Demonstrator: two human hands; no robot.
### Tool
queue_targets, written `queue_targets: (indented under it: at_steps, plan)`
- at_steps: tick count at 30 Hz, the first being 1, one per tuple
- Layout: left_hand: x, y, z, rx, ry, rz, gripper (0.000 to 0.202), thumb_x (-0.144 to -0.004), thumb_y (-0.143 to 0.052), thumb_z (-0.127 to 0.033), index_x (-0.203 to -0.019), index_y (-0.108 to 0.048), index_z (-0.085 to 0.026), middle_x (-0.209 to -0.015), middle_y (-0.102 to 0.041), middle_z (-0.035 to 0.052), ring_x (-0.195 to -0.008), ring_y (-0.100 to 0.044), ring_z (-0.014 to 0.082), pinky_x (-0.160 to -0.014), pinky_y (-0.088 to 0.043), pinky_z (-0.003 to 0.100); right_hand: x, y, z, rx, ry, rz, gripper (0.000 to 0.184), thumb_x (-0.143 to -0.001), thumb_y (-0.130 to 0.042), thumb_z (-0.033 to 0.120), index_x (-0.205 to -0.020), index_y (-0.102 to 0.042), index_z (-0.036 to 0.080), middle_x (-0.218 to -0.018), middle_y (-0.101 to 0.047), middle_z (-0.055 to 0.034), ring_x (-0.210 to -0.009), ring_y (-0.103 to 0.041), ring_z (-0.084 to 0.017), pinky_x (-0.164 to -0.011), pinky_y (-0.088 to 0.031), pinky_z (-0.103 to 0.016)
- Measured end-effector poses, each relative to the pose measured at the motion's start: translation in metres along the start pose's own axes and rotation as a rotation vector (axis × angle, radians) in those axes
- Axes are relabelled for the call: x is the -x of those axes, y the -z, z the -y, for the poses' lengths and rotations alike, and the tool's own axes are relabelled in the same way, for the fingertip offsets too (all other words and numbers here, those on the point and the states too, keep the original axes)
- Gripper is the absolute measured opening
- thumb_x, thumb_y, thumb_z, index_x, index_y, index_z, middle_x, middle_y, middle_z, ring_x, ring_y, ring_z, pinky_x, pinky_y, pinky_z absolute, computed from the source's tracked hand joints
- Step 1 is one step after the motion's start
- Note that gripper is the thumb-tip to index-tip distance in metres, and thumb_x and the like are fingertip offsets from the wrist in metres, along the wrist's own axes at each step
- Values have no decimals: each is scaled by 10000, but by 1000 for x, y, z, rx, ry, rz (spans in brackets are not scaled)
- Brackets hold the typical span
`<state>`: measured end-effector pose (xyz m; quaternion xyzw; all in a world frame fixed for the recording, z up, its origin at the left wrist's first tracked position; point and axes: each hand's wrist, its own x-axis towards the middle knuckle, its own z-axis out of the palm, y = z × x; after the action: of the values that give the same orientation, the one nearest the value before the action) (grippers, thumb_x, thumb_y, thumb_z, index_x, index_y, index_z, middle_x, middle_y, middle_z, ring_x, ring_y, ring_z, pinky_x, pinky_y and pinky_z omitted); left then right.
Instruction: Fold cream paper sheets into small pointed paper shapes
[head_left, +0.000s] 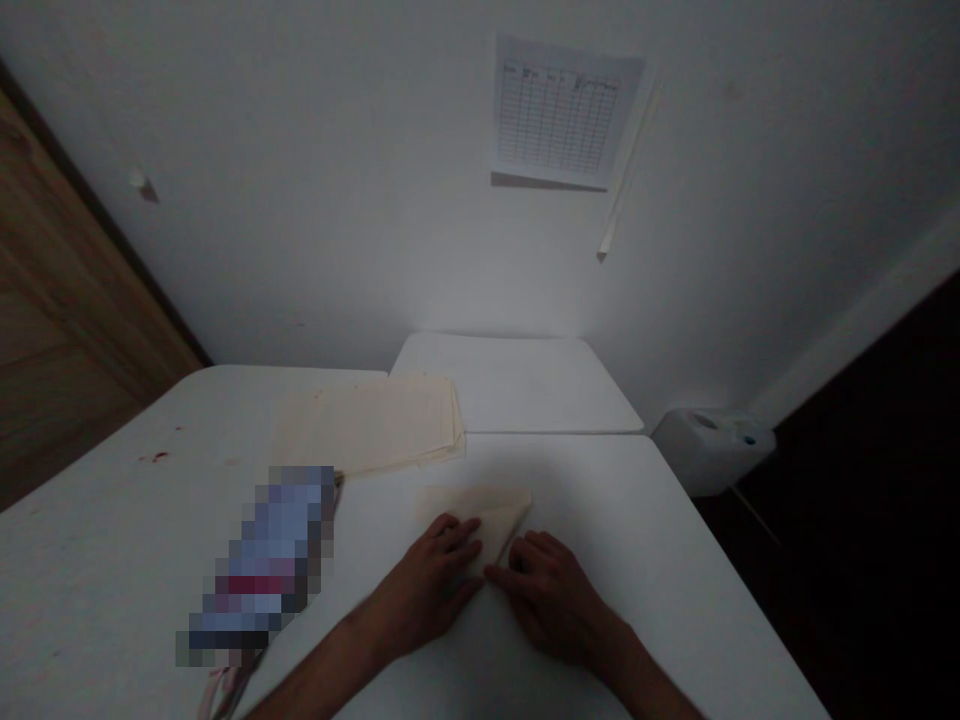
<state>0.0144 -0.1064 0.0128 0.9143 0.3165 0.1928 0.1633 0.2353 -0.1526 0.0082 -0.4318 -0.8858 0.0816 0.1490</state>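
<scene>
A small cream cloth (495,510), folded into a partly triangular shape, lies on the white table (112,520) in front of me. My left hand (427,590) rests flat on the cloth's near left part, fingers stretched forward. Just right of it, my right hand (547,590) presses on the cloth's near right edge, with its fingers curled slightly and pointing left. The two hands almost touch. A stack of larger cream cloths (375,425) lies flat farther back, left of the middle.
A blurred-out object (262,560) lies on the table to my left, over some pinkish straps. A second white table (517,385) adjoins at the back against the wall. A white appliance (712,445) stands on the dark floor at right. A wooden door is at left.
</scene>
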Motion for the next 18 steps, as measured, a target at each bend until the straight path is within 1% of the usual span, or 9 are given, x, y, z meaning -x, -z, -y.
queue_targets:
  at_steps: [6,10,16,18]
  plan:
    - [0,4,-2,12,17,17,266,-847,-606,-180,-1110,-628,-208,-1332,-560,71,-1165,-487,274,-991,-453,464,1,3,2,13,33,36,368,-878,-507,187,-1216,-586,308,-900,-523,-42,-841,-435,-207,-788,-351,-355]
    - [2,4,-2,34,13,13,320,-830,-609,-170,-1147,-614,-214,-1355,-544,66,-1185,-477,278,-995,-450,464,1,2,1,5,62,35,435,-860,-506,170,-1256,-561,338,-893,-519,-38,-840,-434,-207,-797,-352,-353]
    - [3,5,-2,56,4,-3,379,-800,-576,-113,-1166,-603,-207,-1361,-537,85,-1205,-471,277,-1005,-437,476,1,-1,0,-15,42,25,389,-844,-521,174,-1195,-606,320,-869,-518,-36,-843,-434,-208,-807,-347,-352]
    - [2,6,-4,53,3,4,366,-809,-543,-91,-1150,-612,-206,-1359,-539,84,-1197,-473,269,-1005,-437,467,1,-1,0,-18,36,15,368,-848,-517,176,-1176,-615,310,-861,-520,-35,-838,-433,-206,-807,-344,-352]
